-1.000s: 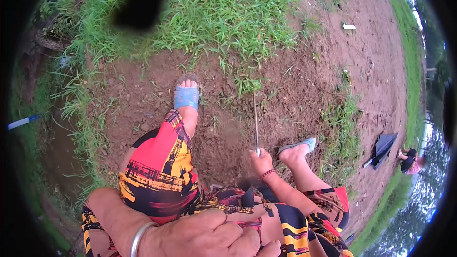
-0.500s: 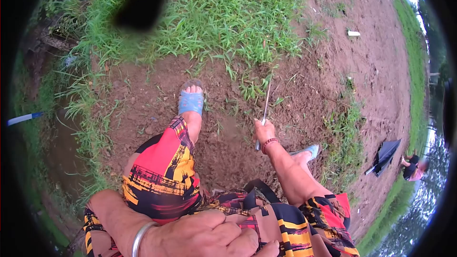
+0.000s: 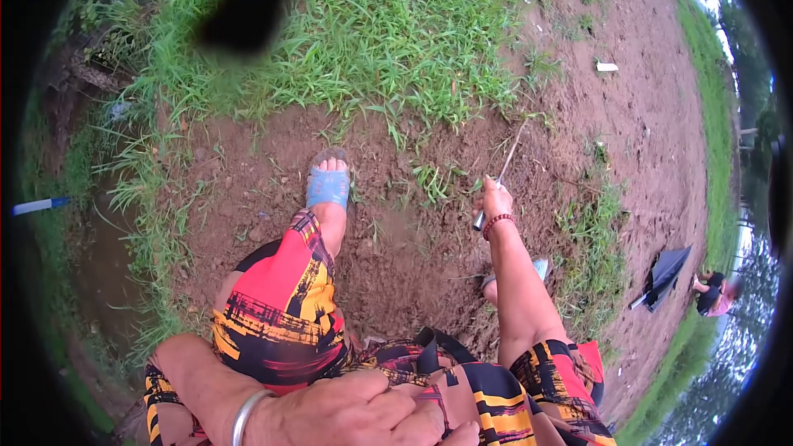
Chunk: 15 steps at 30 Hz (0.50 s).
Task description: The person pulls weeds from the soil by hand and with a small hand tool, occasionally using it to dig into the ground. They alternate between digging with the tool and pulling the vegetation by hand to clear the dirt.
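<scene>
A thin metal rod with a silver handle sits in my right hand, whose fingers wrap round it. Its tip reaches the bare soil near the grass edge. A red bead bracelet is on that wrist. My left hand rests on my lap over the patterned cloth, with its fingers curled; whether it grips the cloth is hidden. A silver bangle circles the left wrist. Loose green weeds lie just left of the right hand.
Thick grass borders the soil ahead. My blue sandal stands on the dirt. Muddy water lies at the left. A dark umbrella and a person are at the far right. A white scrap lies on the path.
My right hand has moved right and slightly forward with the rod, which now tilts further to the right. My left hand has barely moved.
</scene>
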{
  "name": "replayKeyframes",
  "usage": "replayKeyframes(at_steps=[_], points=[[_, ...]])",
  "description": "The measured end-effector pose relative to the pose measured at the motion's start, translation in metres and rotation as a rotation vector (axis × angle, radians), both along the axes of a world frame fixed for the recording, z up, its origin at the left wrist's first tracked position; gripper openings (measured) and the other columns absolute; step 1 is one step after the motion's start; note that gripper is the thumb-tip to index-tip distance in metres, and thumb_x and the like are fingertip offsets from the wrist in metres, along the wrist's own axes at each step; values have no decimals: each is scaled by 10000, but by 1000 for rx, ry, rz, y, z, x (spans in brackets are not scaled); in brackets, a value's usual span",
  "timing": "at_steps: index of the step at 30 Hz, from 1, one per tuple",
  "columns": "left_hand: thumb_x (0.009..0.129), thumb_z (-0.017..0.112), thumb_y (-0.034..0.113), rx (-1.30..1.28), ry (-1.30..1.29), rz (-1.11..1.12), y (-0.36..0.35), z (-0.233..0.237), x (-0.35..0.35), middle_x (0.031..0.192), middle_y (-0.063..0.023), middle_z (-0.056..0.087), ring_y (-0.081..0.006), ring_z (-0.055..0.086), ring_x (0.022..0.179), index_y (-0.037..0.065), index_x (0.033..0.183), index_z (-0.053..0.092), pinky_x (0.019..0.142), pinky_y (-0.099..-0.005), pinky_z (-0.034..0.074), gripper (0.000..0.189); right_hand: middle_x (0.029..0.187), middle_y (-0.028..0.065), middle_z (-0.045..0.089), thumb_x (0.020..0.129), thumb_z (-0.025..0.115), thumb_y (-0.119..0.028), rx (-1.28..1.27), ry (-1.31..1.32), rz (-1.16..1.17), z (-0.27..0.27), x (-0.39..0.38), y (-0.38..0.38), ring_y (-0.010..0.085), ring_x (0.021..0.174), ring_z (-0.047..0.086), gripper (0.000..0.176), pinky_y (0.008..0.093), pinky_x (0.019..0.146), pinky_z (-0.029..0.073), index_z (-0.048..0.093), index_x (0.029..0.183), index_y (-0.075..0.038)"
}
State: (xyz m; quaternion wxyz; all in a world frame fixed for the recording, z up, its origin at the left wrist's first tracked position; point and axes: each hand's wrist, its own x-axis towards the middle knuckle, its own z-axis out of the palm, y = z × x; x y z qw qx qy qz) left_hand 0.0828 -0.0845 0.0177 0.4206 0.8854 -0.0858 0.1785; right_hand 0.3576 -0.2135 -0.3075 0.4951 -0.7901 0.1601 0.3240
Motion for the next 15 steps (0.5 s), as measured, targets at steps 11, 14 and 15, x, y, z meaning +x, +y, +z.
replayKeyframes(at_steps=[11, 14, 15], points=[[719, 553, 85, -69, -209, 204, -13, -17, 4, 630, -10, 486, -116, 511, 571, 46, 857, 608, 497, -237, 337, 153, 643, 36, 577, 794, 627, -256, -67, 18, 540, -23, -131, -99, 118, 568, 530, 236, 291, 551, 438, 556, 745, -37], [720, 549, 93, -51, -16, -23, -3, -5, -2, 653, -17, 499, -116, 494, 553, 49, 862, 607, 489, -239, 328, 159, 538, -35, 408, 852, 569, -261, 67, 81, 234, -9, -88, -61, 76, 395, 372, 191, 238, 339, 287, 439, 772, -146], [719, 550, 93, -51, -15, -23, -3, -4, -3, 654, -17, 500, -116, 493, 552, 49, 862, 607, 488, -239, 328, 160, 547, -33, 405, 855, 550, -335, 8, 109, 123, 12, -75, -35, 68, 395, 347, 221, 235, 341, 286, 437, 790, -157]])
